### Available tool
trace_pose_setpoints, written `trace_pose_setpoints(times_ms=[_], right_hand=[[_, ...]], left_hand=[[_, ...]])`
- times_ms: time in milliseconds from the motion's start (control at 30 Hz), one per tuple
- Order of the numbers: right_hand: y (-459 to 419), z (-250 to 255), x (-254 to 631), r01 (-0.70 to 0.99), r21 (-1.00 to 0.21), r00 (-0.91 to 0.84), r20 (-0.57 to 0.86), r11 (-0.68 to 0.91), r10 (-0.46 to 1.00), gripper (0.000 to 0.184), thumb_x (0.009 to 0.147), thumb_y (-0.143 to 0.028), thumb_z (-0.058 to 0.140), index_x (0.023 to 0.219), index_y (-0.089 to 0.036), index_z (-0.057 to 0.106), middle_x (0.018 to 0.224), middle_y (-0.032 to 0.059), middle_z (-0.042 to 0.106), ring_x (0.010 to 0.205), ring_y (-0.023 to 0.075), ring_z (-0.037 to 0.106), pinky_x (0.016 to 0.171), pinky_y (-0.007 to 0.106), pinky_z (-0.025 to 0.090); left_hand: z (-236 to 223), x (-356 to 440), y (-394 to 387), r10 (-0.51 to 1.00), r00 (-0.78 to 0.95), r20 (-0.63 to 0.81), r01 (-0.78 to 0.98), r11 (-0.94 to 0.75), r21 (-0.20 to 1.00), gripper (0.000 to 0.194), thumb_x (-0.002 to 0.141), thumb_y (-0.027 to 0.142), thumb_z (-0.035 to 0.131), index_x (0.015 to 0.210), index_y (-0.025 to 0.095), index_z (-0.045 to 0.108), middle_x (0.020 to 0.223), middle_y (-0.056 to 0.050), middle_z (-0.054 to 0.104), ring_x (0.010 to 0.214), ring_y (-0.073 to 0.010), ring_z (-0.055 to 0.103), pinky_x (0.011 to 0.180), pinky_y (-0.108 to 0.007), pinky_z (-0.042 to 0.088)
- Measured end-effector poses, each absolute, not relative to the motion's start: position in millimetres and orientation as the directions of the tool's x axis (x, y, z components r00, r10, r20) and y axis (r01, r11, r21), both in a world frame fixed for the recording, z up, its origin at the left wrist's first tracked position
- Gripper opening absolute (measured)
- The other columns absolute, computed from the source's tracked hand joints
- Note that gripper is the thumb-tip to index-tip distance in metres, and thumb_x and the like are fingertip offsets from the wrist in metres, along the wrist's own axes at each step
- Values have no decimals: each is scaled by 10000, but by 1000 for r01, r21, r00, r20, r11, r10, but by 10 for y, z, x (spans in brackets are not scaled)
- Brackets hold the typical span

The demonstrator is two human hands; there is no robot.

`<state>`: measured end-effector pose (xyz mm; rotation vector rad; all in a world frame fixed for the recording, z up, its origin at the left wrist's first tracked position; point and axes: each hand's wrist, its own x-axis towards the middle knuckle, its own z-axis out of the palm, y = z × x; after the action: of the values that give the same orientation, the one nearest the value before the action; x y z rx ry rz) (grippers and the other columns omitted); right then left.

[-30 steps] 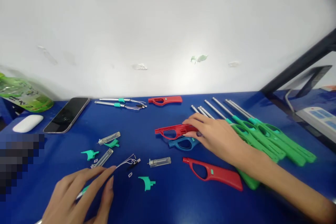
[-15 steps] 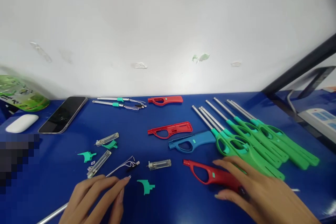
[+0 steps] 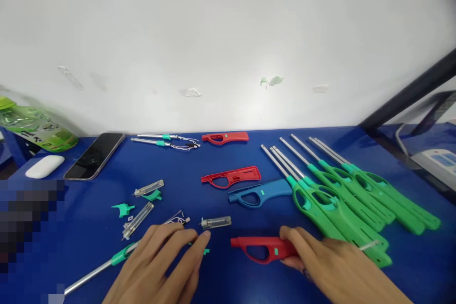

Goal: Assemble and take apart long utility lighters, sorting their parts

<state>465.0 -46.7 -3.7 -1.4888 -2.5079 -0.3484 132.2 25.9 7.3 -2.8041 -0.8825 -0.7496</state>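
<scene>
My right hand [image 3: 313, 256] grips the back of a red lighter handle shell [image 3: 263, 249]; its narrow nose points left. A thin pale rod [image 3: 369, 245] sticks out behind that hand, and I cannot tell whether it is held. My left hand [image 3: 160, 261] is open, its curved fingers over a teal trigger piece [image 3: 206, 251], which they mostly cover. Beside and partly under it lies a metal lighter tube with a teal collar [image 3: 119, 257], white wires [image 3: 176, 218] showing past the fingers. A clear fuel tank [image 3: 216, 222] lies above the red shell.
Several green lighters [image 3: 342, 199] lie at the right. Further back are a blue shell [image 3: 261, 192], two other red shells [image 3: 231, 177] and two wired tubes [image 3: 156, 142]. More fuel tanks [image 3: 138, 221] lie left, with a phone [image 3: 95, 156], a white case [image 3: 45, 166] and a bottle [image 3: 42, 128].
My right hand has closed on the red shell and brought it left, levelling it. My left hand has moved right, over the teal trigger. The view has shifted slightly.
</scene>
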Motion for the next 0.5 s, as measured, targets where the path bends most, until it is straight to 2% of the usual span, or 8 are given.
trace_pose_setpoints(times_ms=[133,200,333,433,500], right_hand=[[-356,88,4554,829,193,-559,278,525,781,399,1173,-231,146,1202,-165,538,774,1,741,427,165,648,423,361,395],[-248,204,4530,811,221,-584,271,541,765,378,1178,-258,167,1183,-170,535,760,-3,721,438,174,637,449,371,387],[107,450,4545,786,244,-617,240,569,749,292,1180,-286,261,1174,-182,534,791,11,719,442,183,611,465,393,287],[434,554,4571,804,212,-590,165,556,790,238,1161,-365,420,1246,-194,561,867,33,752,462,190,611,476,386,180],[637,570,4573,816,179,-573,133,549,809,305,1133,-427,512,1329,-198,559,980,56,776,519,183,634,490,367,181]], left_hand=[[189,1488,332,472,786,399,530,-847,-42,368,1171,275,405,1490,220,580,1282,-13,768,1164,-207,702,1056,-376,472],[245,1592,374,450,801,394,506,-862,-44,371,1186,300,351,1464,210,580,1238,-12,792,1083,-195,751,961,-376,536],[369,1690,569,405,803,438,477,-876,-65,413,1146,117,269,1377,169,607,1092,-38,821,916,-217,800,820,-403,593],[407,1678,875,434,798,419,486,-873,-23,433,1107,60,299,1376,160,623,1180,-74,814,958,-262,808,844,-452,610],[364,1670,1125,466,788,404,483,-873,64,352,1142,167,371,1328,159,670,1214,-96,809,1009,-282,802,835,-449,615]])
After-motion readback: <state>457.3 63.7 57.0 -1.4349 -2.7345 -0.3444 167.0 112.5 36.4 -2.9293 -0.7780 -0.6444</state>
